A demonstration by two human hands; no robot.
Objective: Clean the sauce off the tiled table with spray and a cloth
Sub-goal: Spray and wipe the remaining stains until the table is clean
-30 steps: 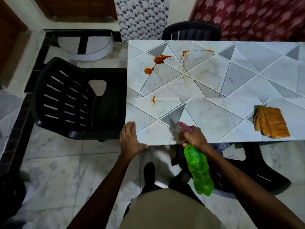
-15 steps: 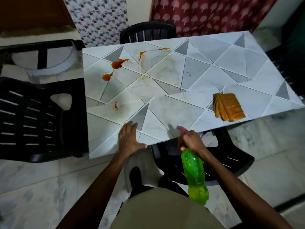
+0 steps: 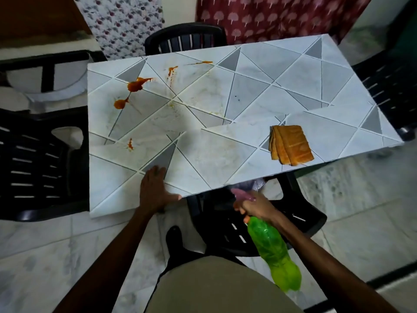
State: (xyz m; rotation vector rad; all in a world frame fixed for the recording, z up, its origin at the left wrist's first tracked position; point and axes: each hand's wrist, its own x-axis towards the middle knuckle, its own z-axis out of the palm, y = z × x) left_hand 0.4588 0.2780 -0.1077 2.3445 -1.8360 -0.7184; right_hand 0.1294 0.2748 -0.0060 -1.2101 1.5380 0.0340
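Left hand (image 3: 155,190): laid flat, palm down, on the near edge of the table (image 3: 293,86); fingers straight and together, pointing away from the person, thumb spread out to the right along the edge; it grasps nothing. Right hand (image 3: 255,207): held off the table's near edge, fingers curled round the neck of the bottle (image 3: 273,251), just under its pink spray head (image 3: 241,195). Whether a finger lies on the trigger cannot be told, as the head is blurred. Bottle: green, translucent, body slanting down and back toward the person, spray head close to the table edge and turned toward the top. Table: rectangular, pale marble-look tiles cut into triangles, some grey. Sauce (image 3: 135,85): orange-red, on the far-left part; two blobs joined by a thin line, thinner streaks nearer the far edge, one small spot nearer the left hand. Cloth (image 3: 291,145): orange, folded, lying on the near-right part, well apart from the sauce and from both hands. Black slatted plastic chairs: one at the left (image 3: 33,166), one at the far side (image 3: 185,38), one at the right (image 3: 390,86), one pushed under the near edge (image 3: 248,233). Floor (image 3: 361,211): pale marble tile. Back wall: a white flowered curtain (image 3: 121,23) beside a maroon patterned one (image 3: 270,16).
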